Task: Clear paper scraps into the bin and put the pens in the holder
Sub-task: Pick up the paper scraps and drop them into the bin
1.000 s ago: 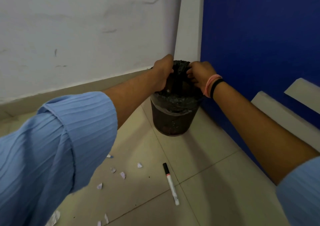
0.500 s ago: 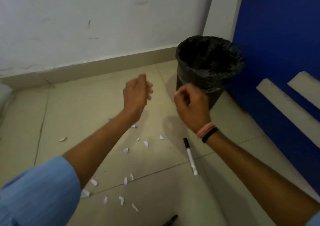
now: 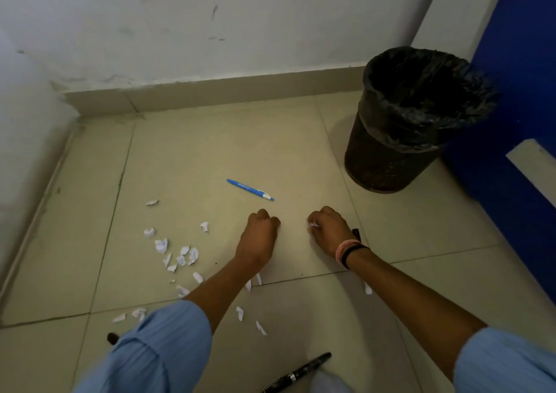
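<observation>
Both my hands are down on the tiled floor. My right hand is closed, with a small white paper scrap pinched at its fingertips. My left hand is curled into a fist; I cannot see anything in it. Several white paper scraps lie scattered to the left of my left arm and under it. A blue pen lies just beyond my hands. A black pen lies near the bottom edge. The black bin, lined with a black bag, stands at the back right. No pen holder is in view.
A white wall with a skirting board runs along the back and left. A blue panel with a white ledge stands to the right of the bin. A dark marker tip shows behind my right wrist, another dark tip by my left sleeve.
My hands have left the bin's bag and dropped to the floor. The view has swung down and left. My right hand now pinches a paper scrap.
</observation>
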Demonstrator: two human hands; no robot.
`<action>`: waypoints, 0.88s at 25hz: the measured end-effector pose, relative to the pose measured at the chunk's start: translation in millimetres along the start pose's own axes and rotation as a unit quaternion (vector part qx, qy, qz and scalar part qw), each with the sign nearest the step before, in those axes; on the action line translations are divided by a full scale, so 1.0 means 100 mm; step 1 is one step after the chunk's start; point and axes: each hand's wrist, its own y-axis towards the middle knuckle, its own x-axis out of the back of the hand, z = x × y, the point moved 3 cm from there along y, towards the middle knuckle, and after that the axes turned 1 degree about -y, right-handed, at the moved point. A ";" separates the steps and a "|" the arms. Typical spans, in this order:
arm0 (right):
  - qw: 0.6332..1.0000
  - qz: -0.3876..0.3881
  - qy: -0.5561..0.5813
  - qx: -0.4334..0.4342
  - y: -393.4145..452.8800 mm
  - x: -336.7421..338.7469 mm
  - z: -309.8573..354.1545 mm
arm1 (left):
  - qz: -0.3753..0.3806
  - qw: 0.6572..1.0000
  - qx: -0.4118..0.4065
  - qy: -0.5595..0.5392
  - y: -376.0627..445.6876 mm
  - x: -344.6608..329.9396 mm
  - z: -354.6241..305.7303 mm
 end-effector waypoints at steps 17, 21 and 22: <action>0.972 0.071 -0.099 0.202 -0.69 -0.95 1.11 | -0.055 0.593 0.366 -0.715 -1.14 1.05 1.22; 0.960 0.073 -0.158 0.221 -0.88 -1.19 1.16 | -0.096 0.605 0.373 -0.697 -1.28 1.23 1.40; 0.958 0.064 -0.167 0.226 -0.88 -1.22 1.19 | -0.104 0.602 0.375 -0.697 -1.31 1.26 1.43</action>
